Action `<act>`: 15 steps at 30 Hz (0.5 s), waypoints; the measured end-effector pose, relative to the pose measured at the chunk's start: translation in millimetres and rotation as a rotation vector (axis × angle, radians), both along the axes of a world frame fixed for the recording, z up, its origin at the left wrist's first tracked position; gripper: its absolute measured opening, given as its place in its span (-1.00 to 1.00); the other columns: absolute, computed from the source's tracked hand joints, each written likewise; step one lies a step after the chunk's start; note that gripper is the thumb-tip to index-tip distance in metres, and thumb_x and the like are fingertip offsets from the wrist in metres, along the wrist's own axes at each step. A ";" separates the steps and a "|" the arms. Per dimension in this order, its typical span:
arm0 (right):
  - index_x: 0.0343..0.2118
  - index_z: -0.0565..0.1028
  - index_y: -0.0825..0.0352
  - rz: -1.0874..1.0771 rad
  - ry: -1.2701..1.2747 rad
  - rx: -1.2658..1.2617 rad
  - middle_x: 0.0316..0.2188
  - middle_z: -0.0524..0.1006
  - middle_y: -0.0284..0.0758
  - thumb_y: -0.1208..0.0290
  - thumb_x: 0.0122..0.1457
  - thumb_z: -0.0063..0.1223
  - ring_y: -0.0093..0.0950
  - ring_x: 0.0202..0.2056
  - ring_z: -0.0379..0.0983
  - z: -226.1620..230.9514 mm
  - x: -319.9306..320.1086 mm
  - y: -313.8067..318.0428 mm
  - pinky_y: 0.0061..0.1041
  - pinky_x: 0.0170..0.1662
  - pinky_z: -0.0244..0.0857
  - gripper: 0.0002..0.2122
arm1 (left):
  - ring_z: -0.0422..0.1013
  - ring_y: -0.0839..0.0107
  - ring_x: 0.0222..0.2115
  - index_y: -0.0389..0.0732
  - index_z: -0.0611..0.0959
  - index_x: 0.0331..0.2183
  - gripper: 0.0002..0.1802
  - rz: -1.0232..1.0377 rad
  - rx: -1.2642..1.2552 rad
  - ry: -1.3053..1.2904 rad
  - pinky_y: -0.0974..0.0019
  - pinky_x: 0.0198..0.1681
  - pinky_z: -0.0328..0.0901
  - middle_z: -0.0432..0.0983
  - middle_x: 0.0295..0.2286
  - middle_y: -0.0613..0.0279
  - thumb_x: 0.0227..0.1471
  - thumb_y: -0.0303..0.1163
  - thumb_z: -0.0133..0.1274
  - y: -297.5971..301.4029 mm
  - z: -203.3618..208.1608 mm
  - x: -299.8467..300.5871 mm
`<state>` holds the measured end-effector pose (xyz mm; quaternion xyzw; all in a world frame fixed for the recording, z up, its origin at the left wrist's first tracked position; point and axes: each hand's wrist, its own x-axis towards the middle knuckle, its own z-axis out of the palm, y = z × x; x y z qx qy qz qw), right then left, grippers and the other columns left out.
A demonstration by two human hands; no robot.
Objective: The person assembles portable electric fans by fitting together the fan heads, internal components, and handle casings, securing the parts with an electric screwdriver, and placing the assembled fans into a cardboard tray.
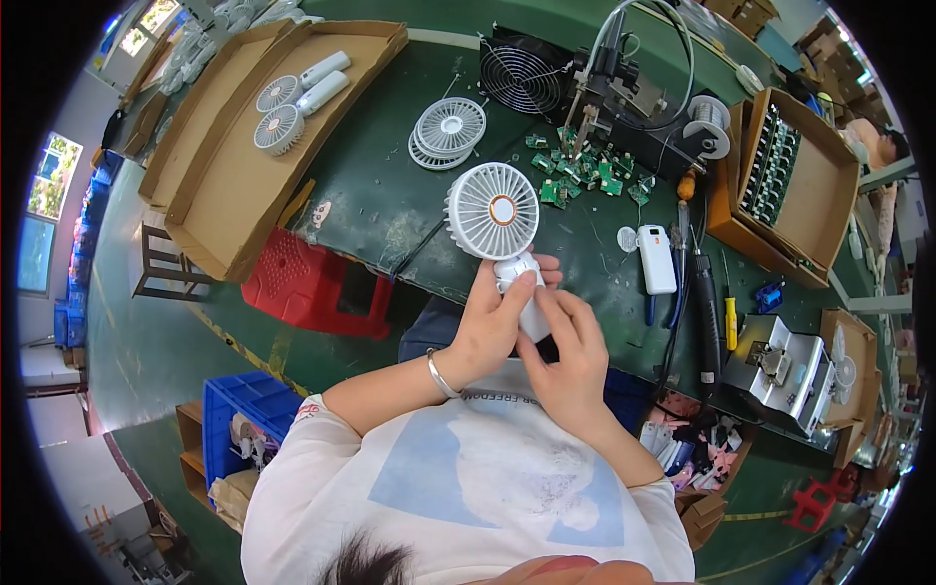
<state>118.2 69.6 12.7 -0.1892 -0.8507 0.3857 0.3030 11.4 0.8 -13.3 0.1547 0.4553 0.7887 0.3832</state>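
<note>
A white handheld fan [494,212] with a round slatted grille and an orange-ringed hub is held upright over the front edge of the green workbench [370,210]. My left hand [495,310] wraps round its neck and upper handle, thumb across the front. Lower down, my right hand [567,353] grips the handle between thumb and fingers. Behind the fan lie loose white grilles [448,131], partly stacked. To the right of my hands, a white handle casing [656,259] lies on the bench.
A cardboard tray [224,210] with two white fans stands left. Green circuit boards [585,171], a black fan [524,78] and a soldering stand [634,93] with a wire spool sit at the back. Right are a yellow screwdriver [730,322] and a board box [819,185]. A red stool [302,288] stands below left.
</note>
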 end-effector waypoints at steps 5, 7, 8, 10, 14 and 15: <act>-0.06 0.47 0.38 0.147 -0.107 -0.048 -0.14 0.44 -0.19 0.46 -0.09 0.25 -0.26 0.01 0.35 5.1 36.7 24.5 -0.37 0.10 0.21 -0.54 | 0.39 0.23 -0.10 -0.30 0.19 0.08 -0.52 -0.068 0.011 0.077 0.14 -0.01 0.33 0.36 -0.05 -0.08 0.20 -0.33 -0.11 -9.0 8.4 -3.1; -0.07 0.44 0.44 0.008 0.126 -0.691 -0.18 0.46 -0.21 0.31 0.06 0.15 -0.31 -0.06 0.41 -9.3 60.1 38.7 -0.36 0.06 0.27 -0.60 | 0.40 0.20 -0.10 -0.30 0.19 0.07 -0.52 -0.055 0.035 0.093 0.13 -0.02 0.34 0.36 -0.05 -0.11 0.19 -0.34 -0.11 -5.8 5.1 -4.3; -0.07 0.42 0.46 -0.120 0.274 -0.988 -0.19 0.47 -0.21 0.23 0.16 0.06 -0.32 -0.11 0.44 -13.6 73.1 46.5 -0.34 0.04 0.29 -0.60 | 0.41 0.17 -0.11 -0.31 0.19 0.07 -0.52 -0.036 0.057 0.104 0.11 -0.03 0.35 0.35 -0.05 -0.13 0.18 -0.35 -0.11 -4.0 4.0 -4.1; -0.06 0.38 0.49 -0.167 0.535 -1.413 -0.23 0.48 -0.17 0.07 0.28 -0.17 -0.35 -0.20 0.49 -22.4 114.7 75.3 -0.36 -0.08 0.40 -0.53 | 0.41 0.18 -0.10 -0.31 0.18 0.05 -0.56 -0.109 0.088 0.054 0.13 0.00 0.34 0.35 -0.04 -0.13 0.18 -0.42 -0.15 -3.3 5.7 -5.1; 0.03 0.26 0.57 -0.085 1.071 -1.874 -0.18 0.46 -0.10 0.04 0.28 -0.22 -0.37 -0.24 0.52 -37.1 177.6 96.9 -0.44 -0.14 0.49 -0.44 | 0.39 0.13 -0.06 -0.28 0.21 0.05 -0.54 -0.261 0.080 0.066 0.10 0.03 0.31 0.32 -0.02 -0.18 0.13 -0.45 -0.14 -8.2 15.3 -7.3; 0.04 0.25 0.58 -0.128 1.133 -1.923 -0.14 0.45 -0.07 0.08 0.29 -0.23 -0.34 -0.21 0.52 -39.4 181.9 100.4 -0.42 -0.11 0.48 -0.46 | 0.37 0.12 -0.04 -0.27 0.20 0.07 -0.53 -0.273 0.086 0.090 0.11 0.04 0.30 0.34 -0.03 -0.17 0.13 -0.46 -0.15 -6.4 14.2 -6.9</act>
